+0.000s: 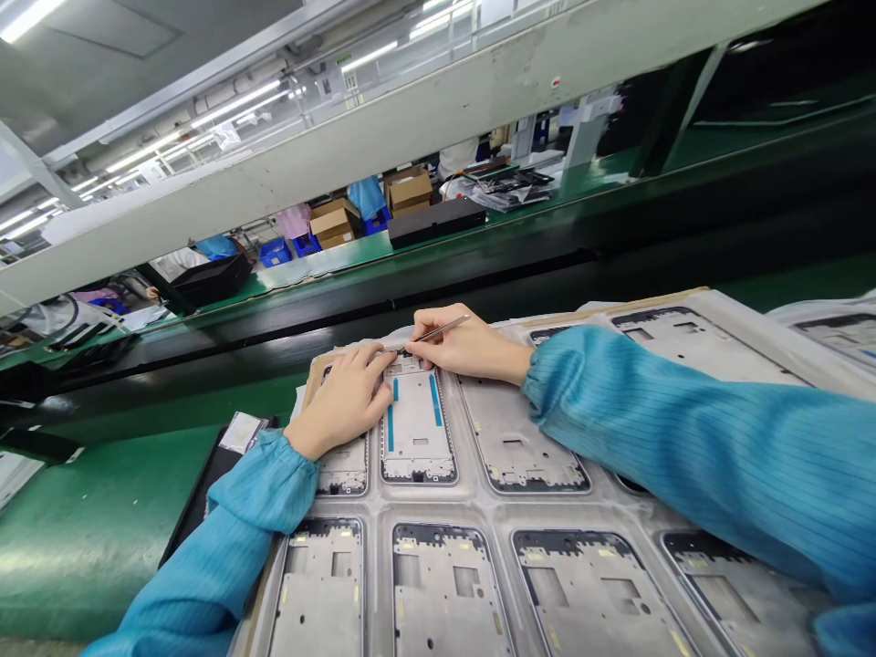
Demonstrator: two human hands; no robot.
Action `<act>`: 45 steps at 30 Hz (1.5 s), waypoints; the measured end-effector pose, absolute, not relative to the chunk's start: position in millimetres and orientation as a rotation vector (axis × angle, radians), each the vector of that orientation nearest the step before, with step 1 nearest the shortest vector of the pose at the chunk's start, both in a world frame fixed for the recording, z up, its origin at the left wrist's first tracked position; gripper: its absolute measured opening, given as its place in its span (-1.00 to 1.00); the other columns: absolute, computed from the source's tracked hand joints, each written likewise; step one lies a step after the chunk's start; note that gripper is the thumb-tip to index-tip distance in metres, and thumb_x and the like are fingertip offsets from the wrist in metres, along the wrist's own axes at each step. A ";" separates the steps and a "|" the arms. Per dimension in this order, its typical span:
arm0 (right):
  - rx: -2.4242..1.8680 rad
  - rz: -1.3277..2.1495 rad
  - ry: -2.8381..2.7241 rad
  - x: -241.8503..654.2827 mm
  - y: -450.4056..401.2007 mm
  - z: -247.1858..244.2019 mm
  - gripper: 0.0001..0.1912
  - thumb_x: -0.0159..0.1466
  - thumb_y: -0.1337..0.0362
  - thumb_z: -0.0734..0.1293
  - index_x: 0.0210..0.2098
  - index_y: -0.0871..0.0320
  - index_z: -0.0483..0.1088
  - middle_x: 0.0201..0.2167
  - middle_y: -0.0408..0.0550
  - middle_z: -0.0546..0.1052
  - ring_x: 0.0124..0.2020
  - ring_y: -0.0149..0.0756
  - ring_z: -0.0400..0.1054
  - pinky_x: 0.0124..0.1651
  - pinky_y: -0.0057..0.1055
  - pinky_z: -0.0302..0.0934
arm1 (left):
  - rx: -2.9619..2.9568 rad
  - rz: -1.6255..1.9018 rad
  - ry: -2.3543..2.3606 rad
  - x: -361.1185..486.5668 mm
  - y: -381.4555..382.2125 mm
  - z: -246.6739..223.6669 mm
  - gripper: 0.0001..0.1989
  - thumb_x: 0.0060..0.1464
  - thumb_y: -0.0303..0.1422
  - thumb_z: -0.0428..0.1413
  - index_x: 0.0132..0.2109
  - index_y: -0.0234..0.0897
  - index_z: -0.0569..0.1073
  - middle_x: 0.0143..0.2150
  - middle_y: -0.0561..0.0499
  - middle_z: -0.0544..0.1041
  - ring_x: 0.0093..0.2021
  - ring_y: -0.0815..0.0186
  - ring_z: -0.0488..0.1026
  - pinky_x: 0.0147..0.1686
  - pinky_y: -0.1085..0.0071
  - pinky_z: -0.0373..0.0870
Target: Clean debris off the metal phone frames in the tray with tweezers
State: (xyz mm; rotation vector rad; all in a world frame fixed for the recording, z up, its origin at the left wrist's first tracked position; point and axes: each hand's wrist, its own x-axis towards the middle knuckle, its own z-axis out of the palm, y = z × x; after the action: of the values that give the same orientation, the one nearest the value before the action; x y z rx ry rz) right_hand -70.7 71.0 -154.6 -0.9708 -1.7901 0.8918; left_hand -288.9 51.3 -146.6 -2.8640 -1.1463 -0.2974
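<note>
My right hand (444,345) pinches slim metal tweezers (444,328), their back end sticking out up and to the right. Their tip is at the top edge of a phone frame (414,420) with two blue strips; the exact contact is hidden by my fingers. Across that frame's upper left lies my left hand (349,392), fingers stretched out and touching the frame. It partly covers a neighbouring phone frame (346,470) on the left. Both frames sit in pockets of a pale tray (380,516).
More metal phone frames (448,584) fill the tray's other pockets. To the left, a small clear packet (243,432) lies on a black tray (198,497) on the green bench (130,520). A dark conveyor belt (328,319) runs behind; cardboard boxes (409,189) stand beyond.
</note>
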 end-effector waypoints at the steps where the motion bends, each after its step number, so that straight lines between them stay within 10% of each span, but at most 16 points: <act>1: -0.970 0.883 -1.797 -70.6 70.7 -154.4 -0.77 0.13 0.26 0.41 -0.57 0.10 0.31 -0.71 -0.24 0.43 -0.61 -0.35 0.40 -0.50 -0.46 0.22 | -2.866 -0.302 -1.150 -288.7 51.4 -146.9 -0.53 0.24 -0.43 -0.07 0.25 -0.42 0.37 0.27 -0.29 0.37 0.24 -0.09 0.32 0.26 -0.07 0.28; 45: -0.932 1.108 -1.713 -69.9 80.9 -157.2 -0.75 0.16 0.40 0.44 -0.55 0.13 0.31 -0.69 -0.19 0.48 -0.62 -0.38 0.44 -0.59 -0.56 0.27 | -2.895 -0.363 -1.121 -291.3 54.2 -148.9 -0.56 0.24 -0.39 -0.08 0.22 -0.35 0.36 0.25 -0.25 0.37 0.23 -0.03 0.33 0.28 -0.01 0.28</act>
State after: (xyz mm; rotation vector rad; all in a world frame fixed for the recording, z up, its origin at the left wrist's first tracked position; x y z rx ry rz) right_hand -69.9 80.9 -157.2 -0.9322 -1.7131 1.1084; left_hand -291.3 54.2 -148.9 -2.8952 -1.1214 -0.3626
